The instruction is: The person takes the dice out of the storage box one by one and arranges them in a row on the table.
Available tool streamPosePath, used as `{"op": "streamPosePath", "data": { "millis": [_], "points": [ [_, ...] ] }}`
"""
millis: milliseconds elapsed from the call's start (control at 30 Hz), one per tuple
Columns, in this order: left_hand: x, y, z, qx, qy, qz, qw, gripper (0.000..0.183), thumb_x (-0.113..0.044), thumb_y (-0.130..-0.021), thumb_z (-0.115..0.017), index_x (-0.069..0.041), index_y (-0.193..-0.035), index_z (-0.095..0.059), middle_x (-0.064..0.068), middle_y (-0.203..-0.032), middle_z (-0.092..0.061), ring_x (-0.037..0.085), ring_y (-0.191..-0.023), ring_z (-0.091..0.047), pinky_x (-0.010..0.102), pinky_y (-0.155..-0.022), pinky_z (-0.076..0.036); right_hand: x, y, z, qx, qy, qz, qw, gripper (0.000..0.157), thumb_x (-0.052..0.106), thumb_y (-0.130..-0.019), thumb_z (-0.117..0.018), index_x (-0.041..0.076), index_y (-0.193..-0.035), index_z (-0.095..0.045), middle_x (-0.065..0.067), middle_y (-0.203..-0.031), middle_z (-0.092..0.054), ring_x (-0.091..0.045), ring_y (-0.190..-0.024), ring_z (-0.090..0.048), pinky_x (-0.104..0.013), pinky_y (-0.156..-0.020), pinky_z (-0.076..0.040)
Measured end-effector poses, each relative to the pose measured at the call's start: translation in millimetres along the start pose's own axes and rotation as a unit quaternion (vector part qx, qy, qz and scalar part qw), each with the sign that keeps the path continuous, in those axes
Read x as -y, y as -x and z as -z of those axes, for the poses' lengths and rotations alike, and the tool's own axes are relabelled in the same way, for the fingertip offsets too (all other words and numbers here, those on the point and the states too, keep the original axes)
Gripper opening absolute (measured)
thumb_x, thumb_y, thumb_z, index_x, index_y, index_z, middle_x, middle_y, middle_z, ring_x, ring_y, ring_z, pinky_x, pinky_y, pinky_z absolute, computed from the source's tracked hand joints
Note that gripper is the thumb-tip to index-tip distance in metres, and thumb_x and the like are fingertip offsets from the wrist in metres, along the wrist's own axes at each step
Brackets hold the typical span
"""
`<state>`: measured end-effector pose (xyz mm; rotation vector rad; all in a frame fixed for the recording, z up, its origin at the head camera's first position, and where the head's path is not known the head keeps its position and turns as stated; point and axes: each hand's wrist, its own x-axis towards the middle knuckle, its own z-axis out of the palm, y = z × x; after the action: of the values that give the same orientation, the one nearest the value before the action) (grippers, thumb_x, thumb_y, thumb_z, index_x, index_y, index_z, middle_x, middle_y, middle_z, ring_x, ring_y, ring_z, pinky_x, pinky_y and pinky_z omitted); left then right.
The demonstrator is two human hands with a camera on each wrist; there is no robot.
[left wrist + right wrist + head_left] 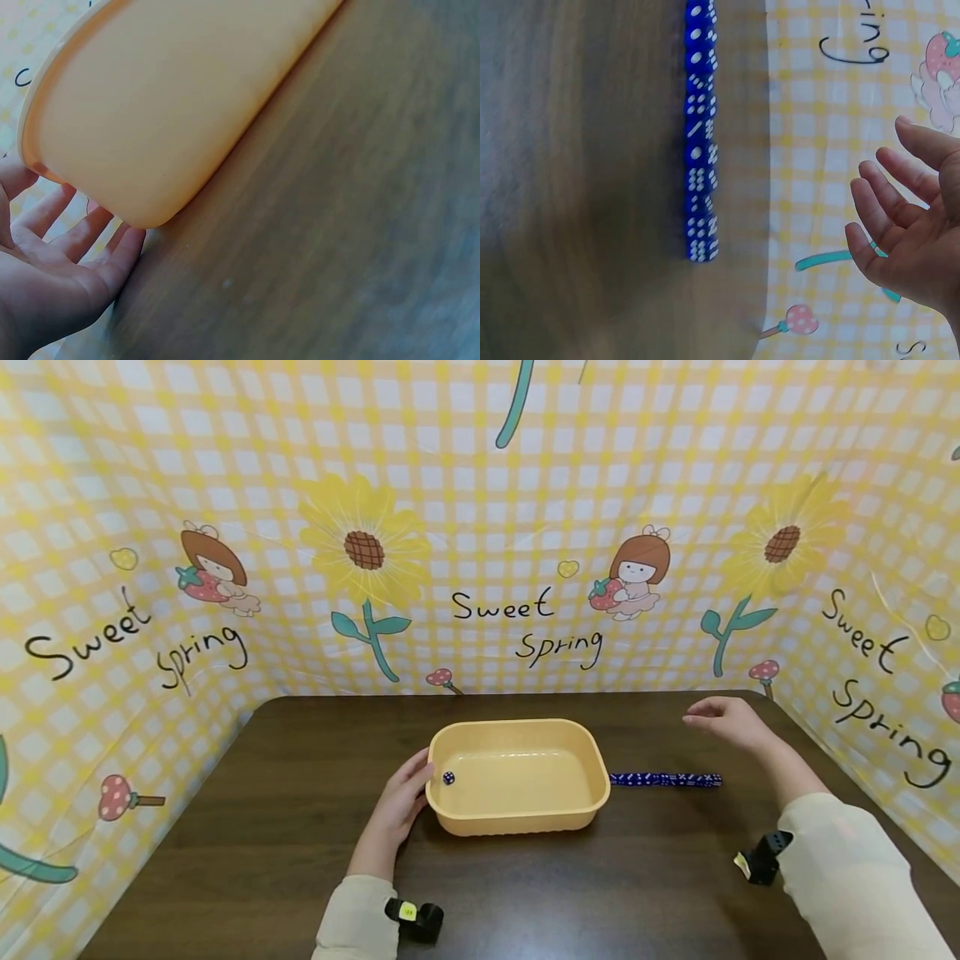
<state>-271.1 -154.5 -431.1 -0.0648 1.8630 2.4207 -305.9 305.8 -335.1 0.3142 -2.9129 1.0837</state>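
A pale yellow plastic basin (pixel 517 824) sits on the table, with one dark blue die (pixel 448 778) lying inside near its left end. My left hand (pixel 403 797) touches the basin's left end. In the left wrist view, the left fingers (pixel 82 232) lie fairly straight against the basin's outer wall. A straight row of blue dice (pixel 666 780) with white pips runs along the table from the basin's right side. My right hand (pixel 731 723) hovers behind the right part of that row, fingers loosely bent and holding nothing, also visible in the right wrist view.
The dark brown wooden table (pixel 247 827) ends at the back against a yellow checked cloth (pixel 480 527) with printed flowers and words, which also rises on both sides. A small black camera is strapped to each sleeve.
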Motion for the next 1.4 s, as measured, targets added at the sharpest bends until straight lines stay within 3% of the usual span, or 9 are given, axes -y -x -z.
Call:
{"op": "streamPosePath", "data": {
  "millis": [600,833,1067,1400],
  "points": [
    [0.1,-1.3,-0.4,-0.007,0.003,0.001,1.0000,0.043,-0.013,-0.089,-0.046,-0.005,-0.130,-0.036,0.015,-0.130,-0.035,0.027,-0.113,-0.037,0.041,-0.089,-0.032,55.2,-36.5,-24.9,0.007,-0.023,0.054,0.998,0.035,0.021,-0.084,-0.057,-0.008,-0.103,-0.055,-0.018,-0.093,-0.058,-0.031,-0.084,-0.052,-0.039,-0.070,-0.043],
    [-0.4,-0.7,0.3,0.002,0.002,-0.002,1.0000,0.043,-0.013,-0.090,-0.045,-0.003,-0.131,-0.034,0.017,-0.131,-0.033,0.029,-0.114,-0.035,0.042,-0.090,-0.031,73.9,-48.0,-43.3,0.012,-0.045,0.077,0.996,0.032,0.015,-0.082,-0.058,-0.010,-0.101,-0.056,-0.019,-0.090,-0.059,-0.027,-0.081,-0.054,-0.037,-0.068,-0.045],
    [-1.2,-0.5,1.3,0.003,0.002,-0.004,1.0000,0.043,-0.013,-0.090,-0.045,-0.003,-0.131,-0.035,0.017,-0.131,-0.033,0.028,-0.114,-0.035,0.042,-0.090,-0.031,90.4,-59.2,-65.2,0.031,-0.064,0.060,0.996,0.034,0.019,-0.082,-0.058,-0.007,-0.103,-0.056,-0.019,-0.098,-0.057,-0.029,-0.090,-0.051,-0.039,-0.074,-0.043],
    [-0.5,-0.3,-0.1,-0.005,0.003,-0.001,1.0000,0.042,-0.012,-0.090,-0.046,-0.004,-0.130,-0.036,0.017,-0.130,-0.035,0.029,-0.113,-0.036,0.042,-0.089,-0.031,119.5,-69.7,-100.1,0.052,-0.088,0.096,0.990,0.026,0.016,-0.081,-0.060,-0.004,-0.098,-0.060,-0.014,-0.096,-0.059,-0.024,-0.086,-0.053,-0.034,-0.072,-0.043]
  ]
}}
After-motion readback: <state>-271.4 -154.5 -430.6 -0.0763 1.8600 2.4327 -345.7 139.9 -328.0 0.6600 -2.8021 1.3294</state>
